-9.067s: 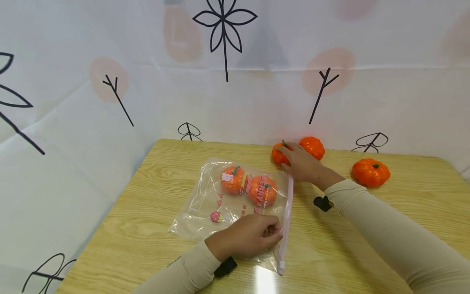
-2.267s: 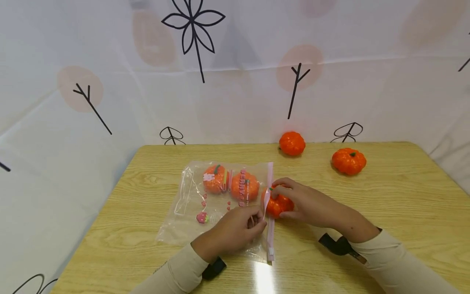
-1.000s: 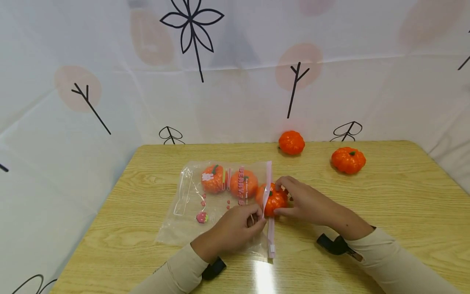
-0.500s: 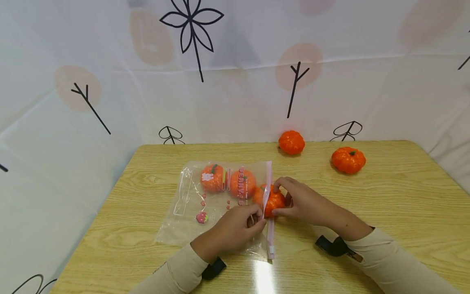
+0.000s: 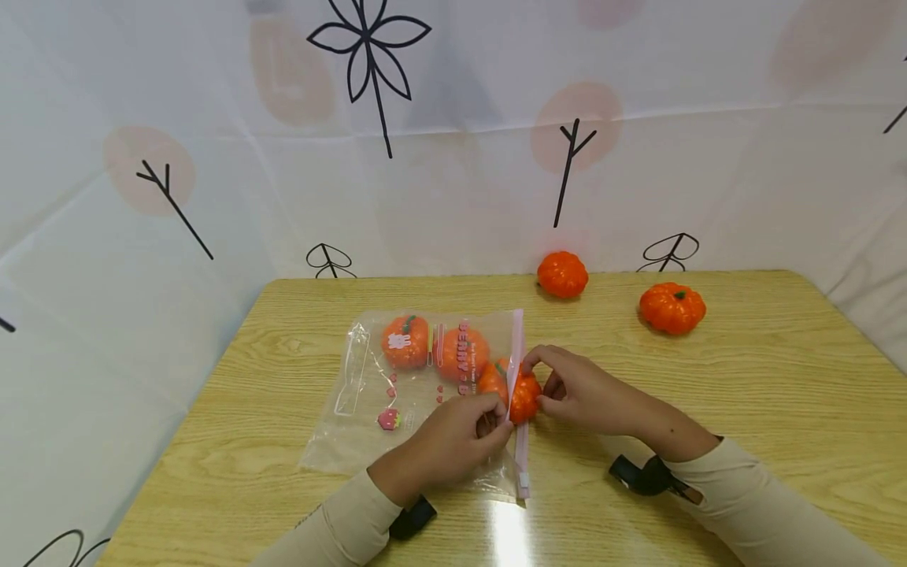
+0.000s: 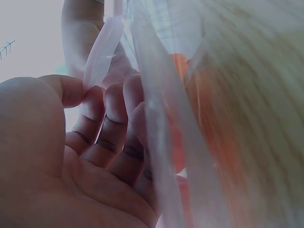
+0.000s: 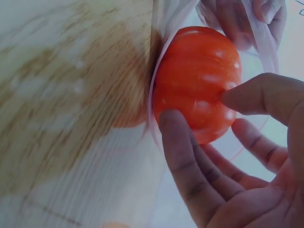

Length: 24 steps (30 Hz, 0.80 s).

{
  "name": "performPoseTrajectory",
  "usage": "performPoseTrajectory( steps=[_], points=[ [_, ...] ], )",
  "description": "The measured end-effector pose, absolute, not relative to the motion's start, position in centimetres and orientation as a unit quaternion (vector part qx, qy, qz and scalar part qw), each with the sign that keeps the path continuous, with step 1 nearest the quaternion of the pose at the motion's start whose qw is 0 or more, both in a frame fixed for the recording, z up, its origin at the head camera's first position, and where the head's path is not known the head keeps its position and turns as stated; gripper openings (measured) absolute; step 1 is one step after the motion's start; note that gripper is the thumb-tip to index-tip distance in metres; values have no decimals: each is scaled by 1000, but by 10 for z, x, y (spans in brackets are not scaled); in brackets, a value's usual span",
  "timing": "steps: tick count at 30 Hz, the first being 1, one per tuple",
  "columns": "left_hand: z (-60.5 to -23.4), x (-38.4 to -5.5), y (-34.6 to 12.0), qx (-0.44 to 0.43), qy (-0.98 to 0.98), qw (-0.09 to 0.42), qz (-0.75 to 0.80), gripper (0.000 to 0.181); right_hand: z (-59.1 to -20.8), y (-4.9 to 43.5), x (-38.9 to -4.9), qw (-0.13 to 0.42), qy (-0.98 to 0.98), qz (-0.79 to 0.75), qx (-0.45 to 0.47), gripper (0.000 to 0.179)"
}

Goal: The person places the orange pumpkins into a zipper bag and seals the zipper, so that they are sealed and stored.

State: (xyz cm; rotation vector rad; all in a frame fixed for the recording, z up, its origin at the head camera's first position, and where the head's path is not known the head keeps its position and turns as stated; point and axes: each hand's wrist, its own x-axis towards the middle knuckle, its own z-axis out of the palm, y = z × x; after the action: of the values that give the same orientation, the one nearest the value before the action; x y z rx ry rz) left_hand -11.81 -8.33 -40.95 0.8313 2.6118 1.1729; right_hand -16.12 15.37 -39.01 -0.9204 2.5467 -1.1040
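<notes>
A clear zip bag with a pink slider edge lies flat, two orange toy pumpkins showing inside it. My left hand pinches the upper lip of the bag's mouth between thumb and fingertips; the left wrist view shows the pink strip lifted there. A third toy pumpkin sits partly inside the opening, its left part under the plastic. My right hand holds this pumpkin from the right, thumb and fingers on its outer side.
Two more orange toy pumpkins stand on the wooden table: one at the back edge, another farther right. A patterned white cloth rises behind the table and along its left side.
From the back of the table, my right hand has brought a pumpkin to the bag's mouth and slid it leftward partly inside. The left hand has gone from resting on the bag to lifting its lip.
</notes>
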Motion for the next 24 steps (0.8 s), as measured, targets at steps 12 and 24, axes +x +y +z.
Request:
performPoseTrajectory(
  steps=[12,24],
  points=[
    [-409,-118,-83,277,874,85,391,14,-395,147,-162,122,864,-393,-291,34],
    [-407,-114,-80,289,882,35,370,15,-399,147,-159,114,867,-387,-294,40]
  ],
)
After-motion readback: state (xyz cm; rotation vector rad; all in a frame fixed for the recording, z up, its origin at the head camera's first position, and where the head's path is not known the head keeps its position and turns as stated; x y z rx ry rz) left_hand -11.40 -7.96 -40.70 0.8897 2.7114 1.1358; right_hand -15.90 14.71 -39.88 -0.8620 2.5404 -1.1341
